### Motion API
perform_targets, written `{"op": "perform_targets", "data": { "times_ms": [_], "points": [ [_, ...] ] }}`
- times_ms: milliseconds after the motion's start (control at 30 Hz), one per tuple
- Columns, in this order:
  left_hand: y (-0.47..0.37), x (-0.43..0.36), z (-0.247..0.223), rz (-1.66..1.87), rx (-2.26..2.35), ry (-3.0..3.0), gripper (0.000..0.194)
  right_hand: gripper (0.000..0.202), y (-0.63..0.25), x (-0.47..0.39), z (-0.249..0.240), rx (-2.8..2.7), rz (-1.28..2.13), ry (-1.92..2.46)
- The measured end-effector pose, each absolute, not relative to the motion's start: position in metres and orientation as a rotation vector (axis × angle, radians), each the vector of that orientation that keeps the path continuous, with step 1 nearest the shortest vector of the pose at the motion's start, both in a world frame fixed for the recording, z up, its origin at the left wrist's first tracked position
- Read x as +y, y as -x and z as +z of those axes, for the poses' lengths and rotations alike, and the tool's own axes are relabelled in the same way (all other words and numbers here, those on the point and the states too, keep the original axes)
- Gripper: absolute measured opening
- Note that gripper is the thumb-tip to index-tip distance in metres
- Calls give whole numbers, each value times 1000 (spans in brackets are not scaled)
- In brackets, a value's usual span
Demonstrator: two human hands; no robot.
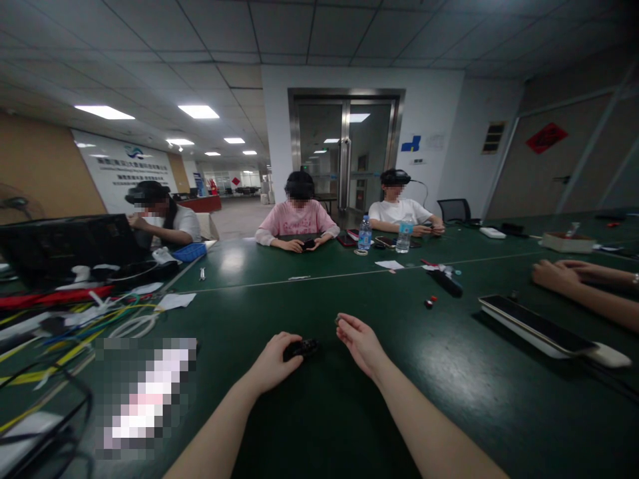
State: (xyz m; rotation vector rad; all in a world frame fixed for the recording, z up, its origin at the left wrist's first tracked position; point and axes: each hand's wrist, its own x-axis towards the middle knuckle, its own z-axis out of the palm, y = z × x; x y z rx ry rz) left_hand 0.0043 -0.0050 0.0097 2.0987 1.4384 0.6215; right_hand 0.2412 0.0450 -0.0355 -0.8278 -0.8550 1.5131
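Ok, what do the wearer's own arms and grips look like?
The left grip and right grip are bare human hands, no gloves. The left forearm and right forearm are uncovered; no sleeve, watch, bracelet, cable or marking shows.

Item (338, 319) in right hand (357, 339) tiny, unclear; black object (308, 347) partly hidden.

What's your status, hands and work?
Left hand gripping small black object. Right hand pinching something tiny, unclear what. Phone off to the right, out of the way.
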Motion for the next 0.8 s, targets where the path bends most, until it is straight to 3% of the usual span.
{"op": "perform_targets", "data": {
  "times_ms": [467,800],
  "points": [
    [-4,-5,11,615,1421,-2105,43,44,-237,48,-38,-893,1468,871],
    [-3,-5,5,659,1385,-2129,41,27,-219,23,-24,-1565,1202,1016]
  ]
}}
